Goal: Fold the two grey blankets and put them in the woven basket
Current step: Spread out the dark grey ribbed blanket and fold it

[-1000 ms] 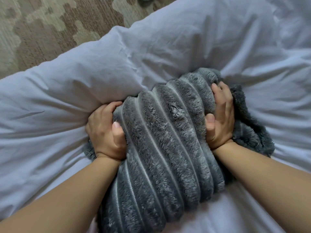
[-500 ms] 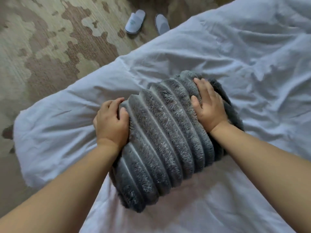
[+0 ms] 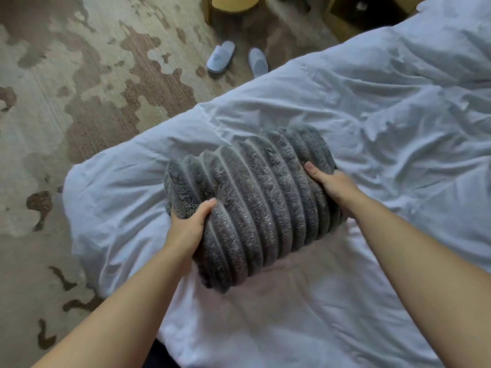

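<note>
A folded grey ribbed plush blanket (image 3: pixel 255 203) forms a thick bundle over the white duvet (image 3: pixel 372 115) of the bed. My left hand (image 3: pixel 190 224) grips its left side, thumb on top and fingers tucked underneath. My right hand (image 3: pixel 329 183) grips its right end the same way, fingers hidden under the fabric. The bundle looks raised a little off the duvet. Only this one grey blanket shows, and no woven basket is in view.
Patterned beige and brown carpet (image 3: pixel 79 102) lies left of the bed. Two white slippers (image 3: pixel 233 59) sit on it beyond the bed's corner. A yellow round piece of furniture on wooden legs (image 3: pixel 233 4) and a wooden unit (image 3: pixel 353 19) stand at the top.
Both hands went from pressing on top of the bundle to gripping its two ends from below. The view has pulled back, showing more floor and the slippers.
</note>
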`<state>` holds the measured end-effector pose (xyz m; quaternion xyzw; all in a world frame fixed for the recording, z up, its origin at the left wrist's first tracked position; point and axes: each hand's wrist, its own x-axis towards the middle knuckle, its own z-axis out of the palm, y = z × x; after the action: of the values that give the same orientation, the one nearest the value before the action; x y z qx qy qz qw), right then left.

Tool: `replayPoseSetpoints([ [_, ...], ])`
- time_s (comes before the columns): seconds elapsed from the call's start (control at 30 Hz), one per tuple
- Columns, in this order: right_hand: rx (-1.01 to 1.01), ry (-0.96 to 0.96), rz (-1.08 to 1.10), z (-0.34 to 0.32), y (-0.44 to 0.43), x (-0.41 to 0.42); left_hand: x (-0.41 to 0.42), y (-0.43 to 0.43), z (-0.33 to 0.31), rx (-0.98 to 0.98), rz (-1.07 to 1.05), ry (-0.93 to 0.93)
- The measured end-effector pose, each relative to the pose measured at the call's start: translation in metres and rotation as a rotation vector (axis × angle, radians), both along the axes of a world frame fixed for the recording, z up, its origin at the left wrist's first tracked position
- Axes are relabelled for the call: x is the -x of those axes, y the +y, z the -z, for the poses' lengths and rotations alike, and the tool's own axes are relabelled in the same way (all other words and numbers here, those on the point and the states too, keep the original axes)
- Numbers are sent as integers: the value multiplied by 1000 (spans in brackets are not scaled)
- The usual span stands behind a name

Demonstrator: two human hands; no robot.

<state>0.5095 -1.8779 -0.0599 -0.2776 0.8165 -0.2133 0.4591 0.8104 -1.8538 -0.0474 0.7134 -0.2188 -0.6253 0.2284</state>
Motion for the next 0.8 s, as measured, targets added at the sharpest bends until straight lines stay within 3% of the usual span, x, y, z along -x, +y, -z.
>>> replayPoseSetpoints([
  [0.1, 4, -37, -55, 10, -2, 20, -5, -7, 14, -12, 24, 76],
  [0.2, 9, -307, 22, 18, -6, 19, -7, -9, 31, 33, -39, 146],
  [0.33, 44, -462, 139, 25, -9, 4, -7, -19, 48, 21, -117, 169],
  [0.43, -39, -645, 202, 18, 2, -5, -16, -39, 52, -11, -35, 220],
  [0.53, -36, -661, 348, 17, 50, -20, -29, -71, 42, 39, 181, 249],
  [0.63, -32, -641, 490, 23, 104, -53, -31, -99, 24, 122, 518, 178],
  [0.73, -38, -561, 615, 29, 116, -72, -22, -105, 1, 8, 677, 88],
  [0.8, -57, -475, 596, 25, 108, -72, -10, -101, -15, 81, 681, -224],
])
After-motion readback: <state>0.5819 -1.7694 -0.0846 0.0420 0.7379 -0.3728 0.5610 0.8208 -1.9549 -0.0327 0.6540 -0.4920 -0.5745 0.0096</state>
